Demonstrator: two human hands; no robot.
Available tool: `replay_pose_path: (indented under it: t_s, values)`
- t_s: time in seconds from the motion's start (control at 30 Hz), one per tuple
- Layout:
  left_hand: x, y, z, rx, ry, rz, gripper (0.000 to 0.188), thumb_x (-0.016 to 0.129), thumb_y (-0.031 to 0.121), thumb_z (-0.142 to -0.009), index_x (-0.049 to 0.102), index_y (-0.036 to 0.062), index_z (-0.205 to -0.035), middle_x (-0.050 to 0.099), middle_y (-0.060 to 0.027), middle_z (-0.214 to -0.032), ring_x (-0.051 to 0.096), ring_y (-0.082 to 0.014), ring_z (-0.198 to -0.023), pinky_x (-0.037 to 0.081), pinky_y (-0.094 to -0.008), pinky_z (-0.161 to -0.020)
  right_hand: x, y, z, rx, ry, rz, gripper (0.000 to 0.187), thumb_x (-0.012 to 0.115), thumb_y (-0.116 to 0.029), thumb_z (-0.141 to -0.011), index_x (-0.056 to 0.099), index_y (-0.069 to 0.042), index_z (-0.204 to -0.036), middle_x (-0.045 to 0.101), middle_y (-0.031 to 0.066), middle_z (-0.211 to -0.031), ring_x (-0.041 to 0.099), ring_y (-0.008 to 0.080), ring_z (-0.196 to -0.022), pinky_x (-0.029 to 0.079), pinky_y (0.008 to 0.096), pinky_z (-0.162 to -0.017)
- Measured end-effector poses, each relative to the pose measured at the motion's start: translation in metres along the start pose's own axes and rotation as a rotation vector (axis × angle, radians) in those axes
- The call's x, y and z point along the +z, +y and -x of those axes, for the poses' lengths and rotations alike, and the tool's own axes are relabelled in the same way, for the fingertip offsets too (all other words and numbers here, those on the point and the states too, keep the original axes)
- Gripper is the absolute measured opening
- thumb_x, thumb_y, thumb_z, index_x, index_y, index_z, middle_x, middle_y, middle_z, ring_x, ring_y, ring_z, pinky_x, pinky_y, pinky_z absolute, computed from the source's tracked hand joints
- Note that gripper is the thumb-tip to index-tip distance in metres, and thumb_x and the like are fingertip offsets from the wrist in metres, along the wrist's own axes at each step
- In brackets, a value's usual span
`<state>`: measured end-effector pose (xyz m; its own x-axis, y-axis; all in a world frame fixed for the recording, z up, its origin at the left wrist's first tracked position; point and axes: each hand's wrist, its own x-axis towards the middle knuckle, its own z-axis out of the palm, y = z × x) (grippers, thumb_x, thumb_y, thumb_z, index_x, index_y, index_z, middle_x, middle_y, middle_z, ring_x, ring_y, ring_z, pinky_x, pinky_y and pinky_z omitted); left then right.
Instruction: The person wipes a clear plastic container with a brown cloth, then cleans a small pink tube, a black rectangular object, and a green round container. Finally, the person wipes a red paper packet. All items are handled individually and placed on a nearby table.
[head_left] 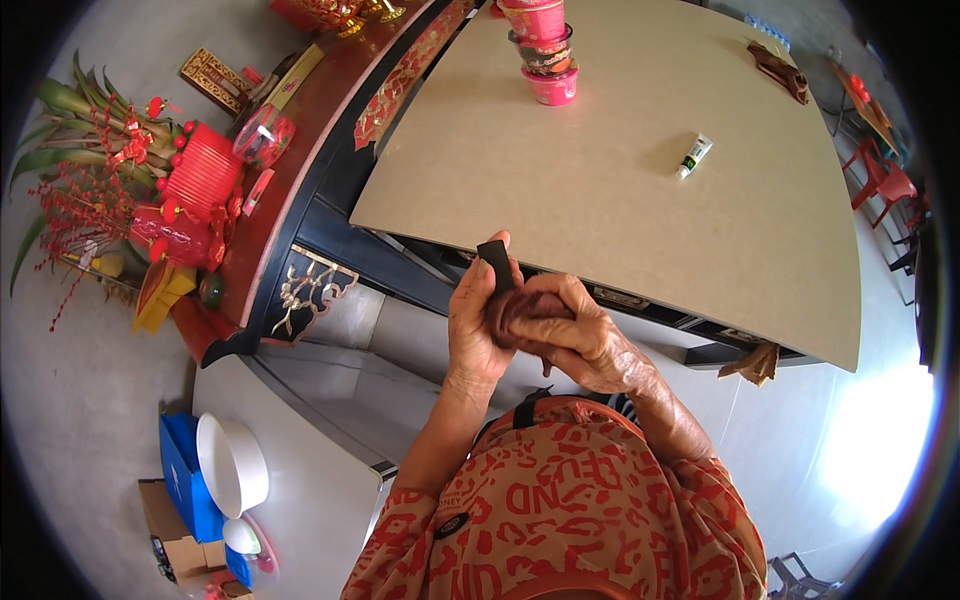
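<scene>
My left hand [474, 325] is closed around a dark flat strap [495, 262], whose squared end sticks up past my thumb. Wrapped in my right hand [592, 340] is a bunched brown cloth or soft leather piece [512, 315], pressed against the strap and my left fingers. A small end of it hangs below. Whether the strap and the brown piece are joined cannot be made out. Both hands are in front of my body, just off the near edge of the beige table [620, 190]. On the tabletop beyond them lies a white and green tube [694, 157].
Pink tubs [553, 85] stand stacked on the table's far left. A crumpled brown piece [778, 72] lies at its far right, and a tan cloth [752, 364] hangs from the near edge. To my left are a red cabinet [262, 215] with decorations and a white basin [232, 465].
</scene>
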<state>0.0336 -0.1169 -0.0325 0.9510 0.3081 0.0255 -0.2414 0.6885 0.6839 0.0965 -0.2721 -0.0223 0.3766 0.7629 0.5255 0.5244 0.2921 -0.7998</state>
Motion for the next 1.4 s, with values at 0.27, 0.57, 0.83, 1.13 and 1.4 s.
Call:
replay_pose_path:
  t_s: [0.27, 0.57, 0.83, 1.13, 1.4]
  values:
    - [-0.001, 0.0, 0.011, 0.062, 0.011, -0.09, 0.028, 0.056, 0.025, -0.094, 0.053, 0.0028, -0.11, 0.06, -0.007, -0.103, 0.061, -0.0148, -0.092, 0.051, -0.0273, -0.082, -0.006, -0.03, -0.008, 0.185, 0.16, 0.008, 0.034, 0.059, 0.01, -0.078, 0.065, -0.002, -0.108, 0.048, 0.0158, -0.116, 0.058, 0.0278, -0.1, 0.051, 0.0347, -0.081]
    - [-0.003, 0.011, 0.028, 0.108, -0.063, -0.348, 0.039, 0.063, 0.016, -0.089, 0.053, -0.0017, -0.123, 0.063, -0.0089, -0.107, 0.06, -0.014, -0.089, 0.05, -0.027, -0.075, -0.014, -0.008, -0.013, 0.11, 0.441, -0.004, 0.026, 0.05, 0.01, -0.083, 0.061, 0.003, -0.105, 0.05, 0.0129, -0.112, 0.062, 0.0138, -0.068, 0.051, 0.0209, -0.045]
    - [-0.008, 0.019, 0.024, 0.233, -0.205, -0.663, 0.042, 0.064, 0.017, -0.089, 0.053, -0.0041, -0.123, 0.062, -0.01, -0.104, 0.059, -0.0139, -0.085, 0.049, -0.0265, -0.073, -0.017, -0.019, -0.018, 0.053, 0.184, 0.117, 0.023, 0.06, -0.003, -0.086, 0.064, -0.004, -0.108, 0.055, 0.0136, -0.107, 0.064, 0.0216, -0.081, 0.055, 0.0308, -0.062]
    - [-0.008, 0.007, 0.019, 0.093, -0.043, -0.326, 0.042, 0.067, 0.015, -0.086, 0.05, 0.0013, -0.122, 0.059, -0.0083, -0.11, 0.058, -0.0137, -0.094, 0.049, -0.0276, -0.081, 0.001, 0.016, -0.02, 0.196, 0.45, 0.044, 0.029, 0.054, -0.003, -0.086, 0.059, 0.0, -0.115, 0.055, 0.0159, -0.11, 0.061, 0.0256, -0.098, 0.05, 0.0332, -0.081]
    - [-0.011, -0.001, 0.003, 0.171, 0.064, -0.157, 0.031, 0.058, 0.027, -0.093, 0.047, 0.0121, -0.118, 0.056, -0.0037, -0.113, 0.053, -0.0158, -0.106, 0.045, -0.0343, -0.093, 0.035, 0.008, -0.027, 0.303, 0.355, 0.048, 0.042, 0.061, -0.008, -0.083, 0.052, -0.005, -0.124, 0.052, 0.0187, -0.113, 0.056, 0.0371, -0.1, 0.049, 0.0401, -0.083]
